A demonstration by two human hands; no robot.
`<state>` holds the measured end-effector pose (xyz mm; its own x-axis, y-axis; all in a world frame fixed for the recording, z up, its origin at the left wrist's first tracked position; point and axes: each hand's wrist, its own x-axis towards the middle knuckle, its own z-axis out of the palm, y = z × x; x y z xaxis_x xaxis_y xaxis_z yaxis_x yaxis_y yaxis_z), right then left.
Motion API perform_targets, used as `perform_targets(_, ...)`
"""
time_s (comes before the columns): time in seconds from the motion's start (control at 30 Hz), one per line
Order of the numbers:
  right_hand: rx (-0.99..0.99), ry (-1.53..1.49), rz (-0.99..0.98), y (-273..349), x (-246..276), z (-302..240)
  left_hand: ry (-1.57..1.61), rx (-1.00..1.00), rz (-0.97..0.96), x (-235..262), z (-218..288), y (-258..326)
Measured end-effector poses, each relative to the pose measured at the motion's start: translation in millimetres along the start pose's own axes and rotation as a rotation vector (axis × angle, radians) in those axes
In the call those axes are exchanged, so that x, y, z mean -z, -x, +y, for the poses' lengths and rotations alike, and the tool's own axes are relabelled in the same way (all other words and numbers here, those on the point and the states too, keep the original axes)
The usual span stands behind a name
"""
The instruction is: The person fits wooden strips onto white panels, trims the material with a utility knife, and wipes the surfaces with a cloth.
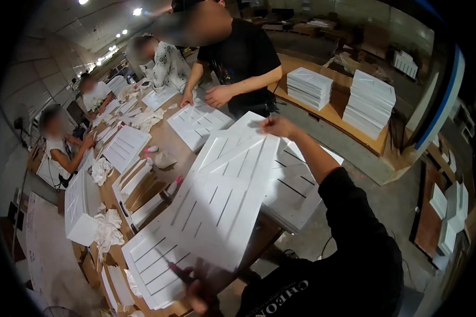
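Observation:
My right hand [279, 128] pinches the top edge of a white slotted panel [225, 182], with the arm stretched far forward. The panel is tilted, and a raised diagonal brace crosses its upper half. Low in the view, my left hand [200, 296] is closed round a slim pointed tool [181, 273] with a dark and red handle; its exact kind is blurred. Below that hand's tool lies another white slotted panel [156, 261] on the table. A stack of similar panels [296, 185] sits to the right, partly hidden behind the raised one.
Across the wooden table [166, 134], a co-worker in black handles a white panel [200, 124]. Other people sit along the left side. Crumpled white cloths [108, 230] and wooden strips lie at left. Two panel stacks [369, 103] stand on a bench at the back right.

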<state>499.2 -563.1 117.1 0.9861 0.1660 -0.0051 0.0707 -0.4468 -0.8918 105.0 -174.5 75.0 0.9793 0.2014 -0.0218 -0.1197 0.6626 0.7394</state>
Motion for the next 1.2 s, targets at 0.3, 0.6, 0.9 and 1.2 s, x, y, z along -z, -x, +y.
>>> perform_targets(0.3,0.154,0.158,0.237,49.5,57.8,15.0,-0.404,-0.069,0.166,-113.3,-35.1,-9.6)
perform_targets(0.6,-0.150,0.454,0.028,163.2,82.1,65.2,-0.535,-0.126,0.302,-79.3,-42.1,-74.2)
perform_targets(0.9,-0.236,0.551,0.072,164.3,62.4,42.8,-0.507,-0.133,0.312,-35.4,-41.1,-91.4)
perform_targets(1.2,-0.100,0.300,0.243,164.2,75.9,79.0,-0.425,0.062,0.054,-99.2,-68.8,-32.9)
